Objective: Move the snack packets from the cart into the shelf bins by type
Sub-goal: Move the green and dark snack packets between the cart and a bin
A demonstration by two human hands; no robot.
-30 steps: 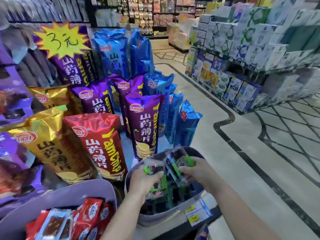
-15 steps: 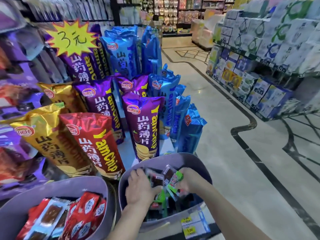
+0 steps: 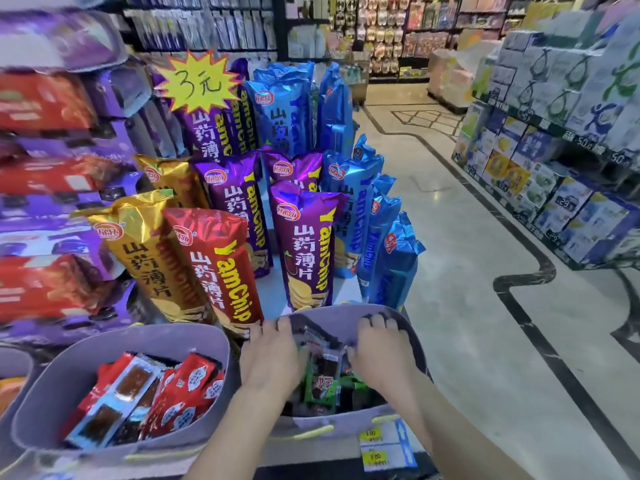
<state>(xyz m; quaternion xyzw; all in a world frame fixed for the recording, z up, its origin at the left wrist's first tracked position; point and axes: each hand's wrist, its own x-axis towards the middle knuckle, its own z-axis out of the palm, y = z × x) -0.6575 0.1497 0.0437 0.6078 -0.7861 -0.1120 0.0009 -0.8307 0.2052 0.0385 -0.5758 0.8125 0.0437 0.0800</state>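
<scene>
1. Head view: the left hand and right hand lie flat, fingers straight, on green packets in the right bin.
2. Red packets already sit sorted in the left bin. The cart is out of view, so what's left is unclear.

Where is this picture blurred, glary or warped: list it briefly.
Head view: the shelves on the left are smeared by motion blur; the foil chip bags catch bright glare; the polished floor reflects light; the dark floor border bends from wide-angle distortion; the red packets look slightly soft.
</scene>
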